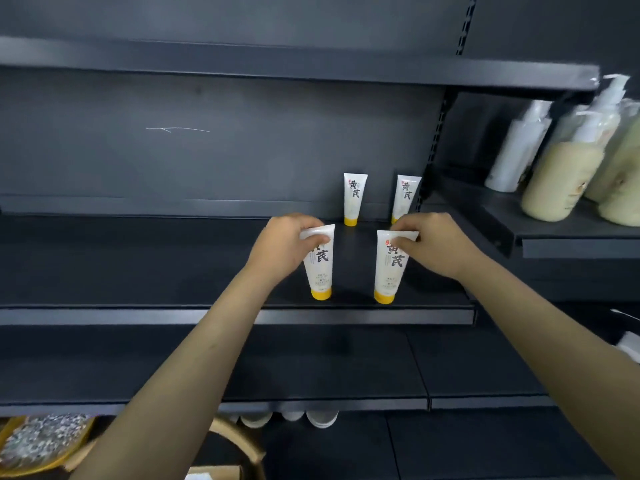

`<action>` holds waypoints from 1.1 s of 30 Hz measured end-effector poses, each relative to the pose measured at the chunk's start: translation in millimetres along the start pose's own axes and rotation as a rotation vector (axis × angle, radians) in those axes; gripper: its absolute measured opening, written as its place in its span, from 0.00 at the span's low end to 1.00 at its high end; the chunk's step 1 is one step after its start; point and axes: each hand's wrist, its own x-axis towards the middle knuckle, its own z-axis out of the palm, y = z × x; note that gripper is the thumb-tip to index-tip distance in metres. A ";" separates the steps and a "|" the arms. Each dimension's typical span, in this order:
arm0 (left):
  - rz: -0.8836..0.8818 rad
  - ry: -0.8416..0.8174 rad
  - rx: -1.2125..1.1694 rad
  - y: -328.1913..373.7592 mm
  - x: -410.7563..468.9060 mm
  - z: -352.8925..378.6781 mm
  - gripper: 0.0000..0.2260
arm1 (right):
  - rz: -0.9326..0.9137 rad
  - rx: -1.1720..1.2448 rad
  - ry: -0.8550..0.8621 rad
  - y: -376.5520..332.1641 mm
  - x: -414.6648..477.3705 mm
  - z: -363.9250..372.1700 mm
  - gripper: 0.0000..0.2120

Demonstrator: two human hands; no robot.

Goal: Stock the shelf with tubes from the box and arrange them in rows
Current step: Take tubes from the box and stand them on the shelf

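Observation:
Two white tubes with yellow caps stand cap-down near the front edge of the dark shelf point(173, 268). My left hand point(287, 245) grips the top of the left front tube point(320, 271). My right hand point(433, 242) pinches the top of the right front tube point(389, 275). Behind them, two more of the same tubes stand against the back panel: one point(354, 199) in the middle and one point(405, 197) at the right, its base hidden by my right hand. A corner of the cardboard box point(214, 474) shows at the bottom.
Pale pump bottles point(561, 174) stand on the neighbouring shelf to the right. A lower shelf point(311, 368) runs under my arms. White caps point(322, 419) peek out below it. A yellow patterned pack point(38, 441) lies at the bottom left.

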 end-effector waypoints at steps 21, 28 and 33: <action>-0.002 -0.121 0.204 -142.6 165.9 -25.9 0.07 | -0.045 -0.017 -0.179 -4.3 188.4 86.9 0.06; -0.014 -0.240 0.052 -160.1 173.4 -40.7 0.15 | -0.028 -0.001 -0.327 1.0 202.9 93.3 0.08; -0.245 -0.207 -0.315 -186.1 161.3 -19.2 0.11 | 0.211 0.443 -0.174 6.9 185.3 114.1 0.12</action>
